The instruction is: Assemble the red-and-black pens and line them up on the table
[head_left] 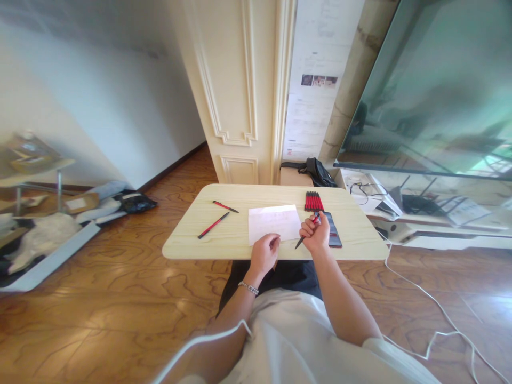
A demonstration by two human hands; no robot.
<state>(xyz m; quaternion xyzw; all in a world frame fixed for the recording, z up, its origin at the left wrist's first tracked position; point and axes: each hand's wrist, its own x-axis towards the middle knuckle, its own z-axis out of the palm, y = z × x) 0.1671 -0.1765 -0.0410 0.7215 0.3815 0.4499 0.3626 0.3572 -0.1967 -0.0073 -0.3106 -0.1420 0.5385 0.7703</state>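
My right hand (pixel 316 233) is closed around a red and black pen (pixel 300 241), its dark end slanting down to the left beside the paper's right edge. A white sheet of paper (pixel 274 218) with faint marks lies on the table (pixel 192 240). Over the paper's lower edge rests my left hand (pixel 264 252), fingers curled in; whether they hold anything is hidden. Just right of my right hand lies a dark phone (pixel 335 234), partly covered by it. Beyond the phone, several red and black pens (pixel 313 201) lie side by side in a row.
Two more red and black pens, one nearer (pixel 213 225) and one farther (pixel 225 206), lie apart on the table's left side. A black bag (pixel 318 172) sits behind the table. A white cable (pixel 436 304) trails over the floor at right. Cluttered shelving (pixel 52 250) stands at left.
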